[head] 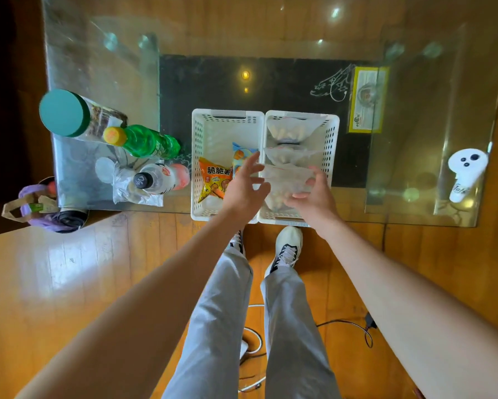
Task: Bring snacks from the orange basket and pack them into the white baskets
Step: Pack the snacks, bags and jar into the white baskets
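Packing well under way: two packets (215, 180) in left basket (197, 145), clear bags (294, 131) in right basket (332, 145), right hand (314, 194) gripping another bag (285, 180) there, left hand (246, 187) spread empty, orange basket unseen.

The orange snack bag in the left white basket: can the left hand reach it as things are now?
Probably yes. The left hand hovers open just beside the orange snack bag, and nothing covers it.

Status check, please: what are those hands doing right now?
Right hand gripping clear bag over right white basket. Left hand open alongside. Nothing blocking.
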`<state>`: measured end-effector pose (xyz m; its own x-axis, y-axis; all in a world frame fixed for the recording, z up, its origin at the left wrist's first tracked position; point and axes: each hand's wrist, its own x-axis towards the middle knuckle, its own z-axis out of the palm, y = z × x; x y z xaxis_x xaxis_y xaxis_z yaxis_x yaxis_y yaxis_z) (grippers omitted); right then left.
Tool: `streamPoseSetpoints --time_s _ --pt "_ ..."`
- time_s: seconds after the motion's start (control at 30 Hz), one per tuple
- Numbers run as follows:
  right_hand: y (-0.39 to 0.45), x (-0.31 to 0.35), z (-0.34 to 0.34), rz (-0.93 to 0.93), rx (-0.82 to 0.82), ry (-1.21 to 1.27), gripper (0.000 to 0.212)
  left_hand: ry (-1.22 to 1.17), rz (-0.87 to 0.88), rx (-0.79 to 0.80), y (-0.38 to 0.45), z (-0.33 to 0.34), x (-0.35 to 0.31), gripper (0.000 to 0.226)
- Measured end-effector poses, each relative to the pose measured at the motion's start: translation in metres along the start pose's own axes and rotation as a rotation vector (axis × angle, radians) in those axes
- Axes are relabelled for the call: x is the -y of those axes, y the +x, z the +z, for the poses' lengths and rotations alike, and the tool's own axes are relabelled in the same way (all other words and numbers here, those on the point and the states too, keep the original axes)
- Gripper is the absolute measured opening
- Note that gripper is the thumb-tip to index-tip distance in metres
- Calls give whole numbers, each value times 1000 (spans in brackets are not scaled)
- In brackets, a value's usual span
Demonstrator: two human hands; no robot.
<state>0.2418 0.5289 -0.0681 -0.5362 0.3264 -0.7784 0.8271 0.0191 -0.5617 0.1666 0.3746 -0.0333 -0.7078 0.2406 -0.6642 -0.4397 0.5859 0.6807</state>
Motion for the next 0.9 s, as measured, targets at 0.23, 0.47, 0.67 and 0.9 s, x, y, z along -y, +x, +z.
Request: streamPoseSetpoints --time_s 0.23,0.47,0.67,0.9 --pt "37 21 -1 45 28 -377 96 480 -43 -77 49 1 -24 54" --pt "48 16 8 39 100 -433 76 624 -186 43 79 5 -40 30" --pt "44 9 6 -18 167 -333 101 507 -245 36 94 -7 -28 33" --pt "71 50 -14 -62 209 -409 147 500 -272 15 113 -4 -27 34"
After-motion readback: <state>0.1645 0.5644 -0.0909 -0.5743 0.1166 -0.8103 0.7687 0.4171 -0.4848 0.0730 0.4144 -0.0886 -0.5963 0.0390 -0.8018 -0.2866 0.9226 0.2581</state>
